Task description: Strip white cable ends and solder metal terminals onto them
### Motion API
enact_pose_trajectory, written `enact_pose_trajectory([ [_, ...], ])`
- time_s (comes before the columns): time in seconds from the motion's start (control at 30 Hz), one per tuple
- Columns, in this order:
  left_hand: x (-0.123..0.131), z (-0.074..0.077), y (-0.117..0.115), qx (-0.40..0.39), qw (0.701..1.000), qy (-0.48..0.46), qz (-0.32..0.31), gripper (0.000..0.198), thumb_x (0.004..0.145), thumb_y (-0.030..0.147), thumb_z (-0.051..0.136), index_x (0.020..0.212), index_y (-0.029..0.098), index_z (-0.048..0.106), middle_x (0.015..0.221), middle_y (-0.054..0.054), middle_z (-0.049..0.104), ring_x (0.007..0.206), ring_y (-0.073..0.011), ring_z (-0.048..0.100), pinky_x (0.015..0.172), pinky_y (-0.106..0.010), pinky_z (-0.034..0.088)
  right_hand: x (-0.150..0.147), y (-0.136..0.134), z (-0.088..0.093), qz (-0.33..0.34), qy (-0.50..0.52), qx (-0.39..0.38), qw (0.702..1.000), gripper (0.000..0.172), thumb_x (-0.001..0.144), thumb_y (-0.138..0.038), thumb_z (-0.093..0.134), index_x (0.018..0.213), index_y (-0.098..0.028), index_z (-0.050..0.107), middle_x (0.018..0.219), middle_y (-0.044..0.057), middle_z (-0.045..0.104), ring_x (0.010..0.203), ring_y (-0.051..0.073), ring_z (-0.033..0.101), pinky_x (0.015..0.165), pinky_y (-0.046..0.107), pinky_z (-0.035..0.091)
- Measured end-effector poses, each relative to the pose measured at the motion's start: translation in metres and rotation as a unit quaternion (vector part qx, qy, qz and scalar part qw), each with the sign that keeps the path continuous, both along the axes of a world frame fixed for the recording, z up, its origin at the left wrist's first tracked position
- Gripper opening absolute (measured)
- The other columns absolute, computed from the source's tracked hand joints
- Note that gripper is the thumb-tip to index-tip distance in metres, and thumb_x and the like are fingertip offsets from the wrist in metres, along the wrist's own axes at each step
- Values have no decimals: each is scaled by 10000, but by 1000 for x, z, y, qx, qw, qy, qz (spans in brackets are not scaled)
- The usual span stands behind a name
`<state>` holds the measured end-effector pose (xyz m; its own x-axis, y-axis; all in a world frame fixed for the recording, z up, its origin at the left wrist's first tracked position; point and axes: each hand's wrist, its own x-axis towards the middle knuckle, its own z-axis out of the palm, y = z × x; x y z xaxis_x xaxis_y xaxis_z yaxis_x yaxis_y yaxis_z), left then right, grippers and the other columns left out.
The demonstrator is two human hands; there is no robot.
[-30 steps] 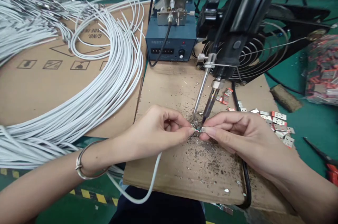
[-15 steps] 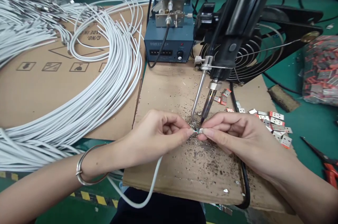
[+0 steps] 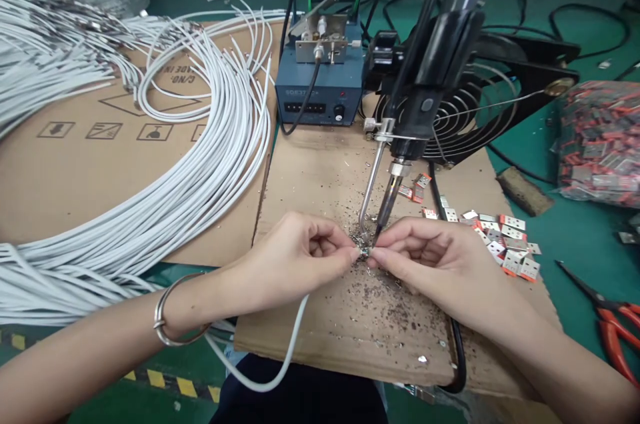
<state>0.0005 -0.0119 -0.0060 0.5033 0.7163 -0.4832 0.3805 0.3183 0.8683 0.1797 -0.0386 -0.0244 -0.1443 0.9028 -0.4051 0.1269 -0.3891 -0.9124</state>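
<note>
My left hand point(image 3: 313, 251) pinches the end of a white cable point(image 3: 293, 344), which loops down below the wrist. Between thumb and fingers of my right hand point(image 3: 425, 254) is a small metal USB connector point(image 3: 371, 252), mostly covered by the fingertips. The cable's wire ends meet the connector in the small gap between both hands. Right above that spot hangs the tip of a soldering iron point(image 3: 384, 217), fixed in a stand. A thin bent metal feed tube point(image 3: 369, 194) points at the same place; whether the tip touches the wires I cannot make out.
Loose USB connectors point(image 3: 513, 244) lie right of my right hand, near red-handled pliers point(image 3: 607, 317) and a bag of connectors point(image 3: 600, 144). Behind stand a blue solder feeder point(image 3: 320, 94) and a black fan point(image 3: 480, 111). Bundled white cables point(image 3: 210, 177) cover cardboard at left.
The whole view has shifted slightly. Both hands have come a little closer together under the iron's tip, still pinching the cable and the connector.
</note>
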Motion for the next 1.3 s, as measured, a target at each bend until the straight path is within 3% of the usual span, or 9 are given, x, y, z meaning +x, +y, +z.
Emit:
enact_pose_trajectory([
  [0.27, 1, 0, 3, -14, 1000, -18, 17, 128, 780, 228, 591, 715, 128, 636, 463, 76, 484, 361, -34, 383, 354, -168, 320, 3, 6, 12, 4, 40, -43, 998, 165, 599, -296, 763, 662, -177, 668, 594, 45, 696, 382, 74, 482, 359, 188, 421],
  [0.6, 2, 2, 4, -30, 997, -53, 36, 125, 786, 180, 598, 677, 124, 619, 451, 88, 476, 341, -14, 379, 330, -146, 315, 11, 2, 2, 14, 59, -13, 998, 131, 708, -314, 735, 747, -192, 705, 661, 43, 714, 405, 60, 478, 363, 161, 369],
  [0.73, 2, 2, 5, -26, 998, -58, 30, 119, 786, 164, 596, 680, 118, 622, 442, 95, 464, 342, -12, 378, 333, -141, 316, 13, 1, 2, 14, 62, -9, 998, 93, 728, -302, 724, 740, -211, 705, 647, 24, 717, 433, 83, 542, 408, 185, 421],
  [0.9, 2, 3, 6, -35, 997, -58, 37, 117, 782, 154, 603, 677, 108, 630, 447, 91, 467, 349, -12, 371, 331, -140, 303, 13, 1, 3, 10, 80, -25, 996, 52, 722, -267, 730, 731, -220, 707, 684, 25, 740, 621, 139, 682, 537, 188, 518],
  [1.3, 2, -2, 6, -14, 998, -55, 25, 104, 769, 164, 614, 691, 104, 651, 486, 69, 505, 385, -22, 388, 345, -143, 302, 11, 4, 5, 6, 85, -20, 996, 54, 672, -196, 756, 706, -229, 730, 648, 8, 738, 616, 130, 701, 540, 141, 532],
])
